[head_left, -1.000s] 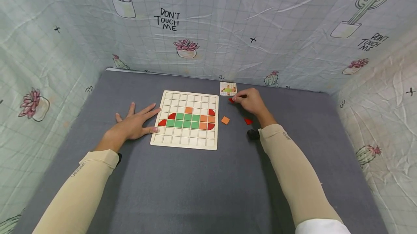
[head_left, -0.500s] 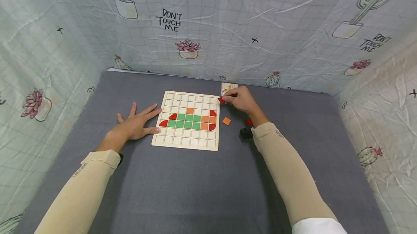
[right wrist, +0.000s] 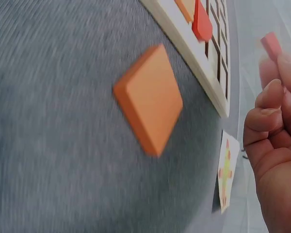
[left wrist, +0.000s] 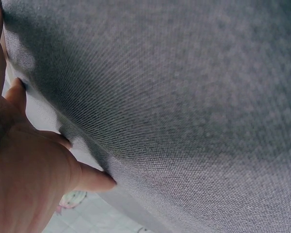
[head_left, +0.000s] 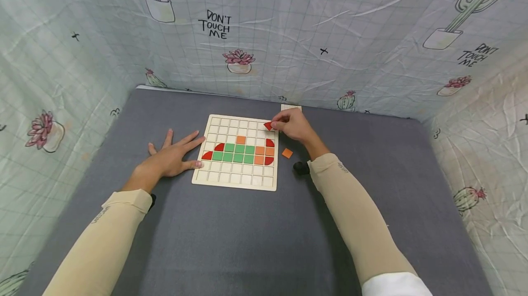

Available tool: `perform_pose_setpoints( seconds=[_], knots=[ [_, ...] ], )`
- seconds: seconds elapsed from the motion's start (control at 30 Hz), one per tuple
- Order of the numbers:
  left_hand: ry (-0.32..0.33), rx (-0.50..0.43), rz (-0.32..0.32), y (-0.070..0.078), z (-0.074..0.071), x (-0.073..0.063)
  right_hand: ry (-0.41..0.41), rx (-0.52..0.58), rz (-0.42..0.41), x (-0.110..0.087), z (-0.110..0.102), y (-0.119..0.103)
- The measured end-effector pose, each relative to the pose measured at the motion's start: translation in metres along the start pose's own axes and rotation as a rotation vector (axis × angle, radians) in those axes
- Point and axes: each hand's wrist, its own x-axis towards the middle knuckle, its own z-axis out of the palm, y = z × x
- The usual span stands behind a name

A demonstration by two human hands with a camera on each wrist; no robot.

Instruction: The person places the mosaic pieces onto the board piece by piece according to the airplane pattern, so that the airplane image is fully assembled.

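A pale wooden grid board (head_left: 235,187) lies on the grey table, with green, orange and red tiles set in its squares. My left hand (head_left: 169,157) is spread flat, its index fingertip and thumb touching the board's left edge. In the left wrist view that hand (left wrist: 34,165) shows at the left. Between thumb and fingers, my right hand (head_left: 294,125) pinches a red tile (head_left: 267,126) over the board's upper right corner. The right wrist view shows the red tile (right wrist: 271,45) raised in the fingertips. An orange square tile (head_left: 287,153) lies right of the board.
A small pattern card (head_left: 291,107) lies behind my right hand, mostly covered by it; the right wrist view shows the card (right wrist: 226,170) more fully. A printed cloth (head_left: 284,35) hangs along the table's back edge and sides.
My right hand has carried the red tile leftward from beside the card to over the board's corner. The right forearm now hides another red tile on the table. My left hand stays put.
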Motion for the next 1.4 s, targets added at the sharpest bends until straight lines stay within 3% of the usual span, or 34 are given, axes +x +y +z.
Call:
perform_pose_setpoints(
  seconds=[0.87,1.4],
  knots=[
    [-0.006,-0.002,0.0,-0.001,0.0,0.0,-0.109,-0.108,0.023,0.033,0.058,-0.025],
    [0.007,-0.014,-0.002,-0.002,0.0,-0.002,-0.163,-0.24,0.028,0.04,0.07,-0.036]
  ],
)
